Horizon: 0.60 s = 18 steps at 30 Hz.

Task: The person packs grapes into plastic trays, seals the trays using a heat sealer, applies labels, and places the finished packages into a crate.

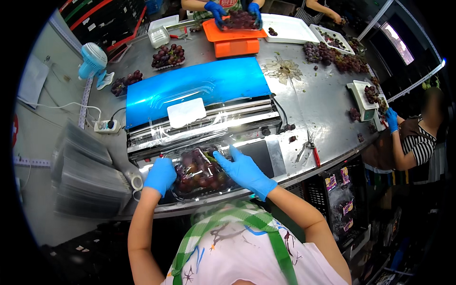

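A tray of dark red grapes (201, 171) lies in front of me at the table's near edge, with clear plastic film (222, 145) over it. My left hand (160, 177), in a blue glove, is curled at the tray's left end and seems to grip the film there; its fingertips are partly hidden. My right hand (247, 172), gloved too, reaches over the right side with thumb and forefinger spread, touching the film on top. Just beyond the tray stands a film wrapping machine (205, 124) with a blue cover (199, 89) and a white sheet on it.
Stacked clear trays (89, 174) stand at left, near a power strip (107, 126) and fan (93, 58). Red-handled pruning shears (313, 151) lie at right. Across the metal table, a co-worker's gloved hands hold grapes over an orange scale (237, 46). Another person works beside a white scale (363, 101).
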{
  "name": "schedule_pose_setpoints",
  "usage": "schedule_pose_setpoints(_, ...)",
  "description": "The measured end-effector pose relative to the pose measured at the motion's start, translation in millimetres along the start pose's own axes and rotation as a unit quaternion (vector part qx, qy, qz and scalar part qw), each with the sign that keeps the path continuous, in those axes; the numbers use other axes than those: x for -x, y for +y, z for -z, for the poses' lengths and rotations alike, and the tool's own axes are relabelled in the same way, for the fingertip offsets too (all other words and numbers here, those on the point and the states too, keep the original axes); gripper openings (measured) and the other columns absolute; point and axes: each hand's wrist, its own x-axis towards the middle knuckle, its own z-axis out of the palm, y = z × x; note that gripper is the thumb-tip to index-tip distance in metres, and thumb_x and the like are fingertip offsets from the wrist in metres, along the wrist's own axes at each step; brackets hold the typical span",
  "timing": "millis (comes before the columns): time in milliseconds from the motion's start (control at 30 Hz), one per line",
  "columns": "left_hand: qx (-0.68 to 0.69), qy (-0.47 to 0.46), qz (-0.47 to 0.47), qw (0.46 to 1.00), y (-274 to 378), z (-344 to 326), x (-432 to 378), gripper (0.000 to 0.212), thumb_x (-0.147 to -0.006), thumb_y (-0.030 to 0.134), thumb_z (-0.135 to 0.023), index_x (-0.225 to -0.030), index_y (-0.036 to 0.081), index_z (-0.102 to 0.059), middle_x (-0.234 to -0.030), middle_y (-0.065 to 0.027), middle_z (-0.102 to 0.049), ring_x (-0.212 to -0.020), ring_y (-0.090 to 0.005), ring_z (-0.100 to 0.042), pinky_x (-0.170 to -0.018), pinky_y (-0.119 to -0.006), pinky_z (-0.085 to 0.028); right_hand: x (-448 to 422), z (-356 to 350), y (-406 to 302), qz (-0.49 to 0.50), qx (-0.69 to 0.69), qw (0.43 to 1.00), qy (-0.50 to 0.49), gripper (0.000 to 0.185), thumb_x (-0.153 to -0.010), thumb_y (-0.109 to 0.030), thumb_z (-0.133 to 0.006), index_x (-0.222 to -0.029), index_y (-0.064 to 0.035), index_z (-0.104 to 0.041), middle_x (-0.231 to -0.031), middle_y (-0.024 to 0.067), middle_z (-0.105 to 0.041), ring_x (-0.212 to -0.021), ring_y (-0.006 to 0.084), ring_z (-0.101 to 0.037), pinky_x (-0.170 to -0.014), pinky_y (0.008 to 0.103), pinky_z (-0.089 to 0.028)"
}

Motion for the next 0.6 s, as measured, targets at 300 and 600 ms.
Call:
schedule_pose_setpoints(300,-0.065,0.154,-0.047,0.985,7,18,10,0.011,-0.067,0.008,-0.050,-0.076,0.006,-0.056,-0.067,-0.0187,-0.054,-0.064,-0.0360,-0.053,-0.060,-0.039,-0.045,9,-4,-5,-0.003,-0.081,0.997,-0.006,0.073,-0.077,-0.043,-0.048,-0.121,0.0099,-0.021,-0.104,0.0345,-0.043,-0.095,0.0417,-0.047,-0.079,0.0376,-0.040)
schedule_pose_setpoints(600,-0.064,0.114,-0.265,0.955,64,-18,38,0.078,-0.061,0.036,-0.065,-0.127,0.018,-0.027,-0.132,-0.0102,-0.020,-0.123,-0.0304,-0.016,-0.098,-0.048,-0.014,9,-10,8,0.370,-0.026,0.890,0.266,0.037,-0.080,-0.008,-0.046,-0.115,0.0021,-0.038,-0.113,0.0200,-0.044,-0.104,0.0286,-0.045,-0.087,0.0331,-0.035)
